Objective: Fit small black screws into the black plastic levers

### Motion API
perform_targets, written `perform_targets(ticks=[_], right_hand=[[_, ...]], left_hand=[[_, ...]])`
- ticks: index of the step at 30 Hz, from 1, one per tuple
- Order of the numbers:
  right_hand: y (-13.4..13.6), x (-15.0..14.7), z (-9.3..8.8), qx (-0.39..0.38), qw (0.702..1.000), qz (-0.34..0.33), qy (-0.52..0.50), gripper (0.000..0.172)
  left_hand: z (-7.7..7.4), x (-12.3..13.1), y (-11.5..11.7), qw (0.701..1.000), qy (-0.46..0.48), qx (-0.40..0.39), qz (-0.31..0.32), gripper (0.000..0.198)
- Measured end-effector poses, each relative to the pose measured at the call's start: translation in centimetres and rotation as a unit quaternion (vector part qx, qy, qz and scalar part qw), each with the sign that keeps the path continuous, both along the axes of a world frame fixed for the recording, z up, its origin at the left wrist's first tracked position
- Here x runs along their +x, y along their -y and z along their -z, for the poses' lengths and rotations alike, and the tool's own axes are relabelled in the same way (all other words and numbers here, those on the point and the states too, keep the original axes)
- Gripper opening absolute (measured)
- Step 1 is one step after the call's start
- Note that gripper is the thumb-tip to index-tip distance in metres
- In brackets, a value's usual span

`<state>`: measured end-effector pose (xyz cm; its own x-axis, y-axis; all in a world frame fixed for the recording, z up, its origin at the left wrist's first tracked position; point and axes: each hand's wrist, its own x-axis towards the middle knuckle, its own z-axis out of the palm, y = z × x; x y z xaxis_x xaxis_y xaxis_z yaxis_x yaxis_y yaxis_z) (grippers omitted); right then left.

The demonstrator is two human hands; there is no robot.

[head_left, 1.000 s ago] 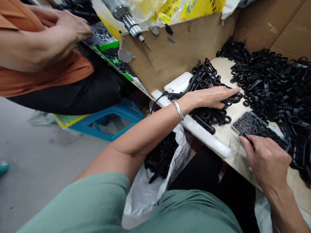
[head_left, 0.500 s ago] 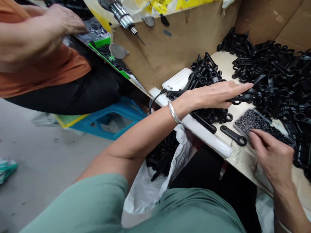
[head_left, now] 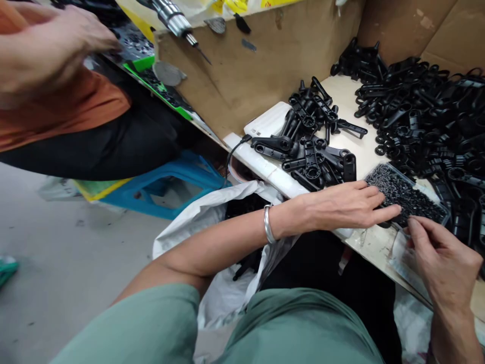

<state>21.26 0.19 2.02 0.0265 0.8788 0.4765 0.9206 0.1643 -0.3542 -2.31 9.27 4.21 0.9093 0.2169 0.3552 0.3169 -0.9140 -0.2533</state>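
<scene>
My left hand [head_left: 350, 206] reaches across the bench's near edge, palm down, its fingers over a black plastic arm [head_left: 387, 223]. Only the arm's end shows below the fingers; the thumb is hidden. At the right, my right hand [head_left: 443, 247] has its thumb and forefinger pinched together beside the left fingertips; anything between them is too small to make out. Just beyond both hands lies a clear box [head_left: 447, 220] of small dark screws [head_left: 394, 186]. A loose heap of black plastic arms [head_left: 312, 162] lies beyond my left forearm.
A large pile of black parts [head_left: 420, 111] covers the right of the bench. A power screwdriver [head_left: 174, 19] hangs above the cardboard divider [head_left: 242, 71]. A white sack [head_left: 182, 227] sits below the edge. Left, a co-worker in orange [head_left: 76, 111] is beside a blue stool [head_left: 178, 184].
My left hand has let go of a black arm over the heap and come back toward me, onto the arm lying by the screw box. My right hand has shifted slightly right and down.
</scene>
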Motion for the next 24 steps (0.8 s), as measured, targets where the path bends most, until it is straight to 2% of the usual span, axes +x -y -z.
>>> perform_targets(ticks=[5, 9, 11, 15, 18, 21, 24], right_hand=[[0.4, -1.1, 0.3, 0.018, 0.984, -0.074, 0.162, 0.022], [0.1, -1.0, 0.9, 0.001, 0.979, -0.045, 0.197, 0.025], [-0.2, -0.8, 1.0, -0.015, 0.983, -0.037, 0.179, 0.027], [-0.2, -0.4, 0.6, -0.039, 0.994, -0.055, 0.091, 0.027], [0.3, -0.5, 0.0, -0.054, 0.998, -0.040, 0.007, 0.026], [0.7, -1.0, -0.4, -0.103, 0.991, -0.039, -0.072, 0.031], [0.5, -1.7, -0.2, -0.124, 0.987, -0.066, -0.076, 0.040]], left_hand=[[0.1, 0.0, -1.7, 0.999, -0.031, 0.001, 0.022, 0.044], [0.0, 0.2, -2.2, 0.997, -0.049, -0.029, 0.048, 0.040], [0.2, 0.4, -2.1, 0.995, -0.037, -0.063, 0.067, 0.034], [0.8, 0.4, -1.5, 0.991, -0.004, -0.107, 0.079, 0.042], [0.5, -0.7, -1.0, 0.991, 0.032, -0.120, 0.048, 0.044], [0.1, -2.2, -0.2, 0.988, 0.084, -0.129, -0.005, 0.036], [0.2, -3.1, 0.6, 0.983, 0.117, -0.136, -0.030, 0.028]])
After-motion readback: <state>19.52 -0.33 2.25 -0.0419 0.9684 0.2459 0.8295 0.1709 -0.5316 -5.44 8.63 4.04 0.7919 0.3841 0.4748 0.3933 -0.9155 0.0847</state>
